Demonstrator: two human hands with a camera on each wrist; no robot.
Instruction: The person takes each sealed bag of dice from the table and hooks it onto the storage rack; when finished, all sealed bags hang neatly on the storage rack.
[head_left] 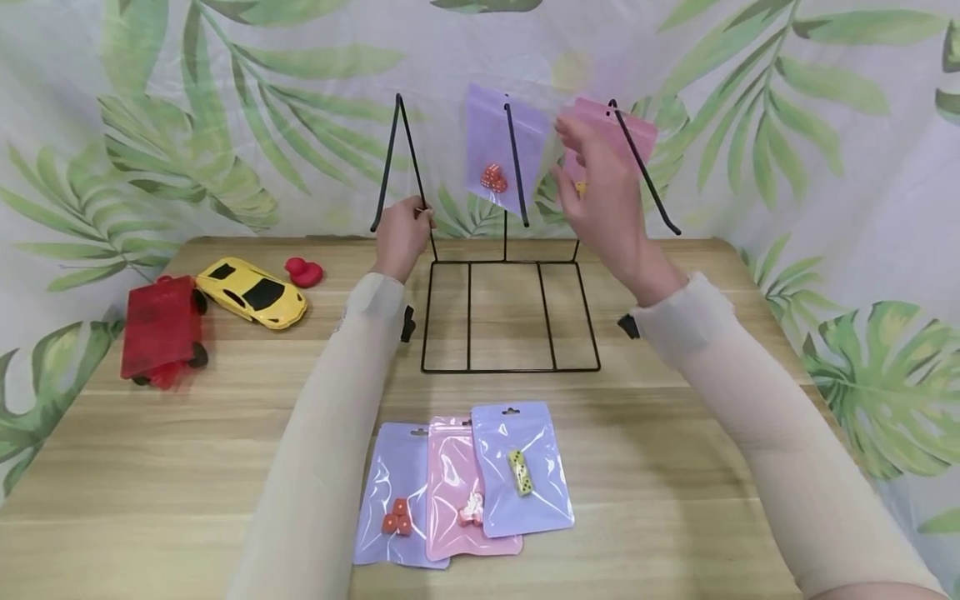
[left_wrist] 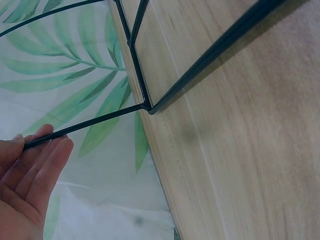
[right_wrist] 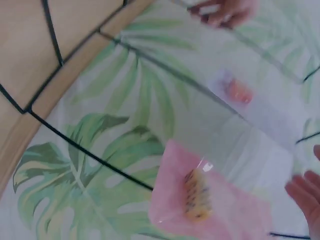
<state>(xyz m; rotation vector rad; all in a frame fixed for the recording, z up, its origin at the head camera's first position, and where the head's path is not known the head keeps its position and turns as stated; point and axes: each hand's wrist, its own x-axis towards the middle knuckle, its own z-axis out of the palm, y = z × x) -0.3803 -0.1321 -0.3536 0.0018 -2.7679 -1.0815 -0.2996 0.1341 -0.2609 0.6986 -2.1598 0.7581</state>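
Black wire rack (head_left: 510, 262): upright on tabletop (head_left: 675, 467).
Left grip (head_left: 402, 237): clamped on rack's left upright.
Pink plastic bag (right_wrist: 225, 207): hung on rack's right arm, long axis downward.
Right grip (head_left: 606, 196): fingers apart, empty; nearer hand, bag just behind it.

Wire display rack (head_left: 512, 371): frame looked metal, its coating smooth with a low sheen. Lavender pouches (head_left: 545, 475) and pink pouches (head_left: 448, 475): film was glossy plastic, streaked with bright highlights. Dice (head_left: 520, 472): appeared plastic. Yellow toy car (head_left: 251, 292): bodywork was smooth and shiny. Desk (head_left: 652, 467): surface was smooth, wood-grained. Sleeves (head_left: 341, 400): cloth was matt. Leaf-print backdrop (head_left: 315, 192): appeared cloth, dull and lightly wrinkled.
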